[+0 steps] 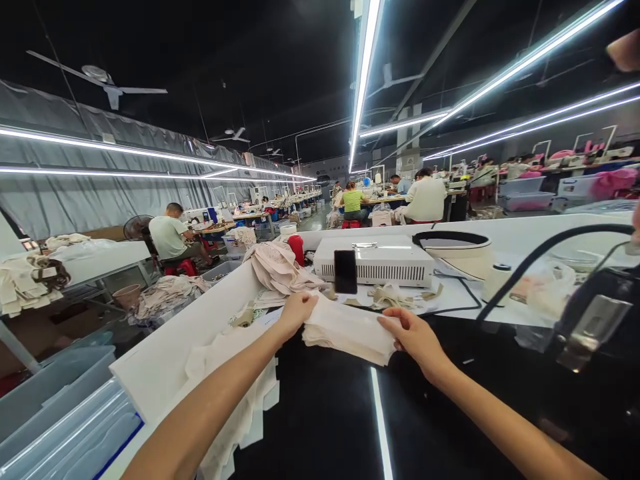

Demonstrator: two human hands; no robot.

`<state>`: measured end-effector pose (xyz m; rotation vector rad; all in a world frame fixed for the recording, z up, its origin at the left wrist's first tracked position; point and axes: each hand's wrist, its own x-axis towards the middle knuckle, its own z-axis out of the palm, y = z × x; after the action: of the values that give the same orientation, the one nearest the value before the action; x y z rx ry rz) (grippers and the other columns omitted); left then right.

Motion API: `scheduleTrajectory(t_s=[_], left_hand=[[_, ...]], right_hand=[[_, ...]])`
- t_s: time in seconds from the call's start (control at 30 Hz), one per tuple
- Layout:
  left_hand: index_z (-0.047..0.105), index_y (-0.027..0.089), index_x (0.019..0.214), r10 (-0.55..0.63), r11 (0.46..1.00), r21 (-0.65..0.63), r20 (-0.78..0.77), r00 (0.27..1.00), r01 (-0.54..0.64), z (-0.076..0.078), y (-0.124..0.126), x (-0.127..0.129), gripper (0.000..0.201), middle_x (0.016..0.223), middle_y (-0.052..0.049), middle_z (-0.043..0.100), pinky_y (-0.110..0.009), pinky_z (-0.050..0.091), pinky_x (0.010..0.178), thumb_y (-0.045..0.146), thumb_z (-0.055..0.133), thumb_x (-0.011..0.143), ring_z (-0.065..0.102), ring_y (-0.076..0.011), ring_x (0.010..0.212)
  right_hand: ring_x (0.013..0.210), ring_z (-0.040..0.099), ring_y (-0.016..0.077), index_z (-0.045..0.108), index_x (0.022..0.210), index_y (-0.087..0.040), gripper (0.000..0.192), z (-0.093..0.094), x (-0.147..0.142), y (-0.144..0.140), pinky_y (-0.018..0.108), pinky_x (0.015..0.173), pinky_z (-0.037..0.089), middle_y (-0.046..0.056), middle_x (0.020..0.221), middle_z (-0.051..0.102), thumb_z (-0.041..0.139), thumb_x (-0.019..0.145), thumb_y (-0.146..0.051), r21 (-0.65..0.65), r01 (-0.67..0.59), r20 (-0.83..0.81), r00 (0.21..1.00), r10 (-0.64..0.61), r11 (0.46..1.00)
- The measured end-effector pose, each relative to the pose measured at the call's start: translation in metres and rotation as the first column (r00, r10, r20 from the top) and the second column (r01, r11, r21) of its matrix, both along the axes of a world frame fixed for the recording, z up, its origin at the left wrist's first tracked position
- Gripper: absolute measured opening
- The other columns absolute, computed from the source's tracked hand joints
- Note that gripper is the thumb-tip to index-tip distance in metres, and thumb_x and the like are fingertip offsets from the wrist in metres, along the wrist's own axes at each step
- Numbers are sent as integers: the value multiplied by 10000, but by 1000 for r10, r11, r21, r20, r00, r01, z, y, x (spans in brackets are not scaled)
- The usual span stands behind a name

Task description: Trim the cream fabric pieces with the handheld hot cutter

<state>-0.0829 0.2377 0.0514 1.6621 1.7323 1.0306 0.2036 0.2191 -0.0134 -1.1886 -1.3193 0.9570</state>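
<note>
Between my two hands is a stack of white fabric pieces [350, 328], held a little above or on the glossy black table [320, 427]; I cannot tell which. My left hand [297, 313] pinches its far left corner with thumb and fingers. At the right end, my right hand [413, 337] grips the edge, thumb and forefinger on top and other fingers partly hidden behind. More white fabric pieces [235, 400] lie in an overlapping row under my left forearm. A heap of beige cloth [277, 267] rests beyond my left hand.
Behind the stack stands a white vented metal box [375, 260] with a black phone [345, 271] leaning against it. Fabric scraps [400, 297], a round cream container [453, 250] and a white jar [497, 283] lie nearby. A dark machine with a metal part [593, 330] is at right. Co-workers sit farther off.
</note>
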Motion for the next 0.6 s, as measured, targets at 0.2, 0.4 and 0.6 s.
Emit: scheduleTrajectory(t_s=[0.2,0.4,0.6], left_hand=[[694,169,1400,7,995,-99,-149,989,-22,-14,5,-2,399,1404,-107,701,-500,653,1012,424,755,1099,733,-308,1202],[689,173,1404,-4,989,-146,-252,968,-34,-17,0,0,392,1401,-114,702,-499,654,1010,416,752,1104,735,-295,1194],[681,177,1415,32,985,-149,-313,949,-82,-11,-13,3,396,1402,-121,701,-503,651,1015,416,748,1106,735,-286,1194]], right_hand=[[1014,777,231,712,1341,-181,331,-12,10,15,413,863,690,86,1267,761,744,1093,-397,-61,12,305,952,7,998],[1113,753,263,737,1270,-182,277,-18,7,12,487,986,650,95,1301,748,768,1064,-365,122,48,544,832,-108,991],[1298,661,384,790,1231,-252,266,-10,-3,-8,554,1121,535,140,1475,674,660,1006,-310,377,-32,648,724,-239,926]])
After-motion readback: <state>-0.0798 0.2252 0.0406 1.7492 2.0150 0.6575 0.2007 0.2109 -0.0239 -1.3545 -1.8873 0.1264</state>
